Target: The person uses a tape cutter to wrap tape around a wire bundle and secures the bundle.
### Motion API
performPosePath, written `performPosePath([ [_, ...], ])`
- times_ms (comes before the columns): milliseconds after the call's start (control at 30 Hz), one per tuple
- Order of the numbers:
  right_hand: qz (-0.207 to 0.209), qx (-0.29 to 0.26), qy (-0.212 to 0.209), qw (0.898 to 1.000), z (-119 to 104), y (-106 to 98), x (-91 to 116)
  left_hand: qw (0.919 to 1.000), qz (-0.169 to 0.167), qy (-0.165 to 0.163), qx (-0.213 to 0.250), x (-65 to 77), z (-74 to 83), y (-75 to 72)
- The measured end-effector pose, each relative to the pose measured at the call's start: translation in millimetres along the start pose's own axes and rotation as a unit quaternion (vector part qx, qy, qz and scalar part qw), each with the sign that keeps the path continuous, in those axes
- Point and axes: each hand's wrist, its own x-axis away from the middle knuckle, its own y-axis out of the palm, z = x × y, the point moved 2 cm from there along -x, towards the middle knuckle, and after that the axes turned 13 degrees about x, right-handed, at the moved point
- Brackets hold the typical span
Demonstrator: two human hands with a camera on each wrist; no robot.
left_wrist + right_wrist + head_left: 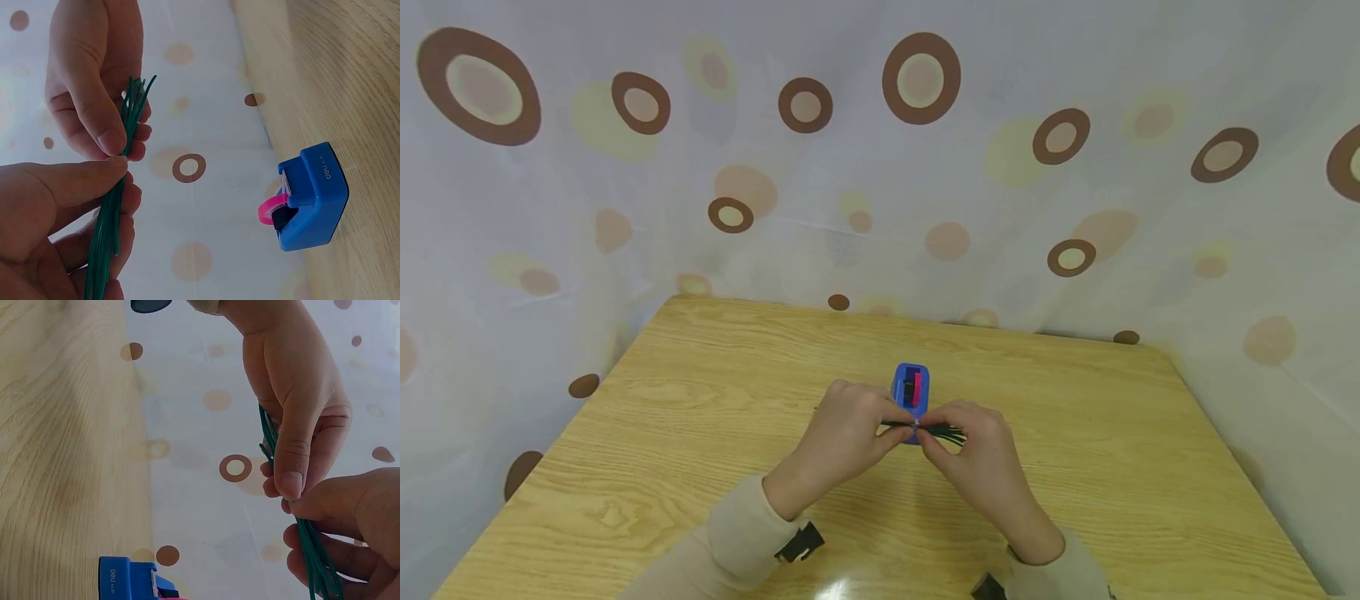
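Note:
A bundle of thin green strands [110, 225] spans the gap between both hands. My left hand [848, 427] pinches its middle between thumb and fingers. Right beside it, thumb tip against thumb tip, my right hand [979, 450] pinches the same bundle. In the right wrist view the loose ends of the strands [317, 562] fan out past the right fingers. Just beyond the hands in the head view stands a blue tape dispenser [912, 385] with a pink ring [270, 209] in it; the hands overlap its near end.
The wooden table [715, 400] bears the dispenser near its middle. A pale curtain [850, 167] patterned with brown rings hangs around the back and sides. Dark straps [801, 542] sit at the cuffs of beige sleeves [730, 533].

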Motion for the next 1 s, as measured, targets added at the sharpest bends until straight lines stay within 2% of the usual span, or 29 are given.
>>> performPosePath([
  [300, 0.004, 0.001, -0.001, 1.000, -2, 0, 2, 0.9997, 0.017, -0.009, 0.017, 4.0, 1.3, -0.9],
  [600, -0.006, 0.000, 0.008, 1.000, -4, -2, 3, 0.9987, 0.012, -0.013, 0.048, 9.5, -0.9, -4.6],
  [1000, -0.013, -0.004, 0.007, 1.000, -7, -4, 4, 0.9979, 0.015, -0.014, 0.061, 16.9, -2.0, -12.8],
])
